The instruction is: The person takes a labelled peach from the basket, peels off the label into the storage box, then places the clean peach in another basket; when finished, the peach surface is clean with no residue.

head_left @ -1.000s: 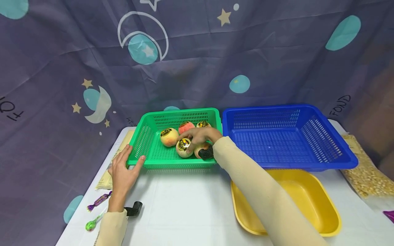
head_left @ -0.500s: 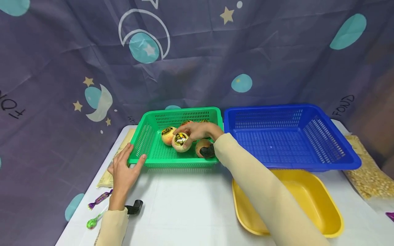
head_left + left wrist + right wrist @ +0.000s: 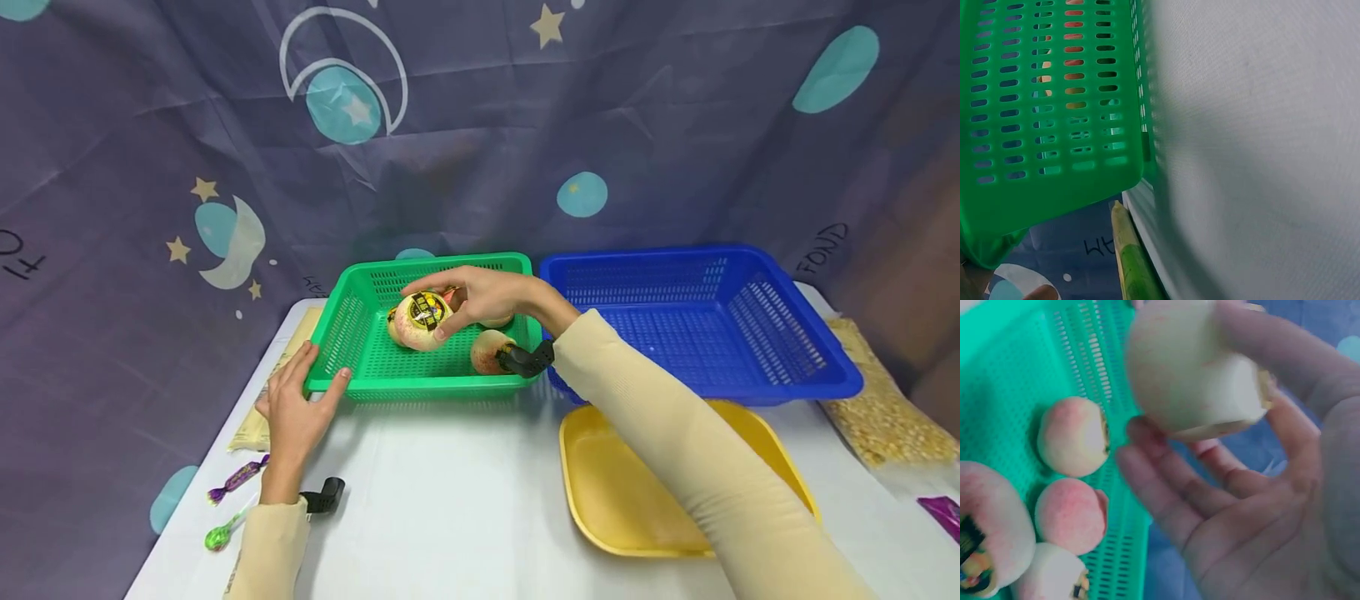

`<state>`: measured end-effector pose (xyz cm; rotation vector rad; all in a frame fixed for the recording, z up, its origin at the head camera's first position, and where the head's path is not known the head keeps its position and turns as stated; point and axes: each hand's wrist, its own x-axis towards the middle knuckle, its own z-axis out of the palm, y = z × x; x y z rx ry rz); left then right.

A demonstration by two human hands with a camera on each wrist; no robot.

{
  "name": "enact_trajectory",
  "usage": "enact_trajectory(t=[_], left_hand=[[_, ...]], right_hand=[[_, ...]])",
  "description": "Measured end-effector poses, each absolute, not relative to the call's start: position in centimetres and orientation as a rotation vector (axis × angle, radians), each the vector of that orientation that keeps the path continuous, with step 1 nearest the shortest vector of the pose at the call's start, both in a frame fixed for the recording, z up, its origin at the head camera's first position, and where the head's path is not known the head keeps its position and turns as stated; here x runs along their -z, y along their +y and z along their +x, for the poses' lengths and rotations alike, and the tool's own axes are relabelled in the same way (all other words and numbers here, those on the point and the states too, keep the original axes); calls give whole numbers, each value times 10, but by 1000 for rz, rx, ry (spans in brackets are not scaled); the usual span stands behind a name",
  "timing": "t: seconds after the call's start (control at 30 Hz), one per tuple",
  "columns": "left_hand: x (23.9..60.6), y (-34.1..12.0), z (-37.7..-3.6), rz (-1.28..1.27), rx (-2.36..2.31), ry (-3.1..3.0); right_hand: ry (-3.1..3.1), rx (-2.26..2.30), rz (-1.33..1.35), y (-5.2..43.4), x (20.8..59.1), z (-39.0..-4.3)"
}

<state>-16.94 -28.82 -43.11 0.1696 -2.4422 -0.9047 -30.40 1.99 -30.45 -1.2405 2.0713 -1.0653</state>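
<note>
My right hand holds a pale peach with a black and gold sticker, lifted above the floor of the green basket. In the right wrist view the fingers curl under this peach. Several more peaches lie on the basket floor; one peach sits by my wrist. My left hand rests with straight fingers against the basket's near-left corner, thumb on the front rim. The left wrist view shows the basket wall and the white table.
An empty blue basket stands right of the green one. A yellow tray lies in front of it. A bag of corn kernels is at the far right. Wrapped sweets lie near the left table edge.
My right hand has lifted the stickered peach up off the basket floor and a little to the left. The left hand has stayed at the basket corner.
</note>
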Motion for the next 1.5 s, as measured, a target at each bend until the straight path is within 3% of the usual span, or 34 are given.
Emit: enact_trajectory(t=[0.37,0.87,1.5], left_hand=[[436,-286,-172,164,882,-2426],[436,-288,-172,168,849,-2427],[432,-281,-174,156,923,-2421]], right_hand=[[1962,1238,-1231,65,315,-256],[2012,1049,-1304,91,348,-188],[2193,739,-1221,94,402,-185]])
